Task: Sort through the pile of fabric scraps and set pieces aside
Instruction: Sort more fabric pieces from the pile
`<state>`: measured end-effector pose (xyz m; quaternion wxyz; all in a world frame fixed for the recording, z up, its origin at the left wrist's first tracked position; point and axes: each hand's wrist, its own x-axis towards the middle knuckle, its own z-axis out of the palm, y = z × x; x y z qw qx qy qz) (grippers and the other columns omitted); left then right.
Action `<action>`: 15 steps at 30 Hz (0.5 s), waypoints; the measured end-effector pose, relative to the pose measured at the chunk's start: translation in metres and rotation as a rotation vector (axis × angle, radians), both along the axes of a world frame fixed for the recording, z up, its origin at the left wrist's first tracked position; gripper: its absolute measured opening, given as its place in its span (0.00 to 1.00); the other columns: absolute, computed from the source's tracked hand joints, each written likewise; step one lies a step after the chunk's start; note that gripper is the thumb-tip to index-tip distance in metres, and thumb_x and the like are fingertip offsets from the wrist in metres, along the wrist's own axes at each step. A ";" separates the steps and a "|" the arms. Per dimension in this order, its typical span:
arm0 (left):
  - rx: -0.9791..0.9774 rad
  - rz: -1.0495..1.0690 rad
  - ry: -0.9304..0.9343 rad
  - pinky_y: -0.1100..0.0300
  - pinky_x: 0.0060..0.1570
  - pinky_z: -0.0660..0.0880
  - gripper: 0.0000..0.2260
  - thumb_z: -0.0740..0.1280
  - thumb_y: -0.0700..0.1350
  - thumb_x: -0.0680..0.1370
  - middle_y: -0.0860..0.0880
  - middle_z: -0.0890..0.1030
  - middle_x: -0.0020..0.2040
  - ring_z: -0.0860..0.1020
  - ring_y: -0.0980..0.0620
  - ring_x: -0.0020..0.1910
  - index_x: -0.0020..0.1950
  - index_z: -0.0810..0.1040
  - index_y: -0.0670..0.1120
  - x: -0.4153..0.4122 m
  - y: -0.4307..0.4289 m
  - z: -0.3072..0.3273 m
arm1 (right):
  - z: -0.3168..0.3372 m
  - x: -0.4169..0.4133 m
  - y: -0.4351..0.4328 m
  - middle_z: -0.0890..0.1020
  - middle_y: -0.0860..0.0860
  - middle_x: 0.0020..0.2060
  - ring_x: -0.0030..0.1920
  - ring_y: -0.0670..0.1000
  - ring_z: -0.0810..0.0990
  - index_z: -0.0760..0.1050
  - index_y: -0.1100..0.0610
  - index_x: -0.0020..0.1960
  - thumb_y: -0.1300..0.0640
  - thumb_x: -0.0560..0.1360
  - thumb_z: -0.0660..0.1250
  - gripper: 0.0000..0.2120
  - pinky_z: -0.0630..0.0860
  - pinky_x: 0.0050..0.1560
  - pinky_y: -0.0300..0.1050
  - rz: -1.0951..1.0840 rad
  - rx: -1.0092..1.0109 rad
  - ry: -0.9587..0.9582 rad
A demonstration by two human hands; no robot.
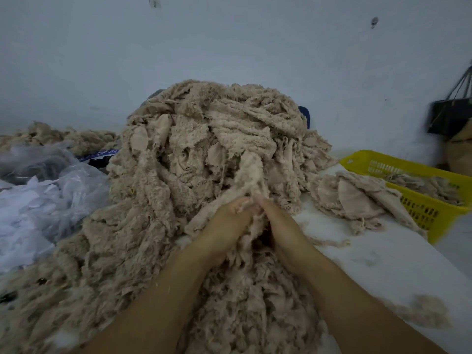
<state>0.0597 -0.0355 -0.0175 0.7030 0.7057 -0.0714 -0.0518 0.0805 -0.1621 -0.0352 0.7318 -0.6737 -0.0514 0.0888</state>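
Pinching one scrap with left grip and right grip, both curled round it; small heap set aside; huge pile left, seemingly early.

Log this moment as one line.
phase: sorting | left hand: grips scrap | right hand: grips same scrap | set-aside heap: beside yellow basket

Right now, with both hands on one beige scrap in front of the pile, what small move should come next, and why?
Probably pull the scrap free of the pile and carry it right to the small heap beside the yellow basket. The left hand and right hand both grip it, and similar pieces lie there.
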 end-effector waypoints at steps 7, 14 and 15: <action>0.124 -0.234 0.090 0.64 0.50 0.78 0.17 0.73 0.52 0.72 0.52 0.86 0.52 0.84 0.56 0.51 0.58 0.83 0.48 0.001 0.016 0.001 | 0.012 0.001 -0.009 0.86 0.55 0.48 0.50 0.53 0.84 0.81 0.58 0.54 0.49 0.82 0.61 0.15 0.82 0.44 0.47 -0.089 0.304 0.212; 0.157 0.082 0.027 0.64 0.48 0.76 0.20 0.60 0.67 0.78 0.58 0.86 0.45 0.83 0.64 0.45 0.50 0.85 0.57 0.009 0.016 -0.005 | 0.002 -0.001 -0.003 0.82 0.48 0.39 0.41 0.47 0.81 0.75 0.54 0.43 0.44 0.81 0.59 0.17 0.77 0.46 0.47 -0.107 -0.345 -0.285; 0.136 0.095 0.029 0.63 0.50 0.76 0.21 0.61 0.69 0.77 0.56 0.86 0.49 0.83 0.61 0.49 0.52 0.85 0.56 0.009 0.016 -0.003 | 0.000 -0.004 0.000 0.78 0.43 0.33 0.35 0.42 0.76 0.71 0.52 0.39 0.44 0.81 0.59 0.17 0.73 0.39 0.42 -0.048 -0.419 -0.366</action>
